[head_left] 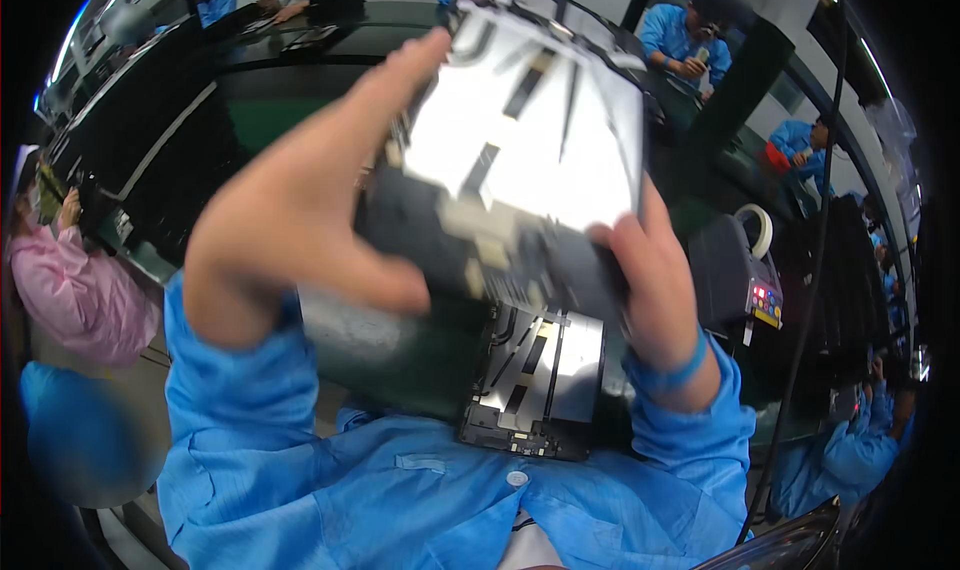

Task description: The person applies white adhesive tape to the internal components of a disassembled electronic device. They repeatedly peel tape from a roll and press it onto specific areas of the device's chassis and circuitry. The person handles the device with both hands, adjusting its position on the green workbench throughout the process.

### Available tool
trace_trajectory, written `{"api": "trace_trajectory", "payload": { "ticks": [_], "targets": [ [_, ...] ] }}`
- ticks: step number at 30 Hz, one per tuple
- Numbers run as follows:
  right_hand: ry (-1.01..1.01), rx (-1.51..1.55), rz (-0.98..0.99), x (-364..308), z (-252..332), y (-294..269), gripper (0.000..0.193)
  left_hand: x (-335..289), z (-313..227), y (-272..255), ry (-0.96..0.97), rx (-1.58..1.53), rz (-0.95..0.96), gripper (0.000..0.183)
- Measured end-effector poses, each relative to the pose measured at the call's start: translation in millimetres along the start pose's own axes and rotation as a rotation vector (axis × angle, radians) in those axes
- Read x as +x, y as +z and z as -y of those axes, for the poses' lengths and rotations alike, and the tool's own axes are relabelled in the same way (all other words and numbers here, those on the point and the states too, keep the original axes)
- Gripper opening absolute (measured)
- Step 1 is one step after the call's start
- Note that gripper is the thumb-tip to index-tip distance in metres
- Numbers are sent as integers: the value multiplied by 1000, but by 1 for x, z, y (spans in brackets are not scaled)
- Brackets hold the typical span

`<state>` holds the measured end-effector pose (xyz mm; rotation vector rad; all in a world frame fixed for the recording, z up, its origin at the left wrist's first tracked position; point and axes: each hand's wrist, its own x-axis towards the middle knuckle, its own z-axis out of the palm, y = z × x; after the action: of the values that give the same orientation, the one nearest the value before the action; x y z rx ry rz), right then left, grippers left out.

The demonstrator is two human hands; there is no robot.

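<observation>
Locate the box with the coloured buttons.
Head view, right of centre: the dark box is to the right of the right hand, with a pale roll at its top.

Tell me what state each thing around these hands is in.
Left hand: spread wide, blurred, at the upper panel's left edge.
Right hand: gripping the upper panel's right side.
Upper panel: raised, silver face showing, blurred.
Lower panel: silver face up, unheld.
Tape machine: display lit.
Tape roll: upright.
Wristband: worn.
</observation>
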<state>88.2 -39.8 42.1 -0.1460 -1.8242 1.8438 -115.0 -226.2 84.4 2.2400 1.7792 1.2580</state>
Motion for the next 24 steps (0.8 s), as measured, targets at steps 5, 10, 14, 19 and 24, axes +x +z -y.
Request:
{"api": "trace_trajectory", "payload": {
  "ticks": [5,10,14,19,24],
  "targets": [
    [-243,-172,-5,118,-70,23,53,1,91,-46,-319,-420,-59,115],
    [-2,-255,62,122,-104,23,71,-25,132,-27,-390,-503,-106,110],
    [12,-362,12,83,-69,1,67,-43,96,-29,-436,-157,-180,96],
    [-193,-575,-236,-31,-13,-90,39,-28,15,25,-130,329,-299,64],
    [-330,-579,-1126,-143,-20,-173,11,-16,-7,83,93,-86,250,31]
  ]
}}
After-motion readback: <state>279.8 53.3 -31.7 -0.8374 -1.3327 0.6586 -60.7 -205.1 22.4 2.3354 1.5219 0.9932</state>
